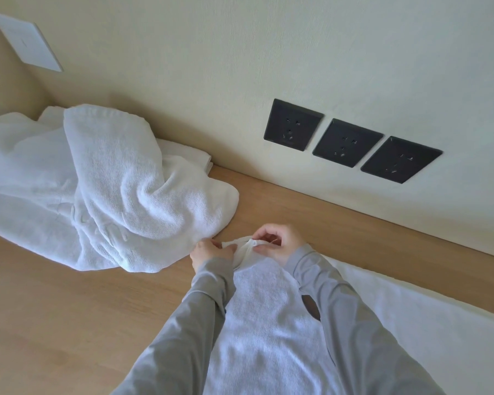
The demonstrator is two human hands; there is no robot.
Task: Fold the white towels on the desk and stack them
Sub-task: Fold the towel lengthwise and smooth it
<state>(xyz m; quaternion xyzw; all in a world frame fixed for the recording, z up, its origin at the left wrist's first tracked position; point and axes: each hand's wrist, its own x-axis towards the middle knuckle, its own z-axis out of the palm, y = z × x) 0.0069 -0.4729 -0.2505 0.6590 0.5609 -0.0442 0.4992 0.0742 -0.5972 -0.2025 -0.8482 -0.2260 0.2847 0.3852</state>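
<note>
A light wooden desk (69,309) runs along a cream wall (240,52) that carries 3 black sockets (347,143) in a row and 1 white plate (26,41) far off to the left. On the left of the desk lies a crumpled heap of white towels (111,181). Behind the heap, against the wall, the edge of a folded towel (188,153) shows. Another white towel (268,309) lies spread on the desk between the person's grey sleeves (354,323) and reaches off to the right. Its far end is bunched up just beside the heap. The left hand (211,252) pinches this bunched end with curled fingers, and the right hand (280,243) pinches it too, close beside the left, thumb and fingers closed on the cloth.
</note>
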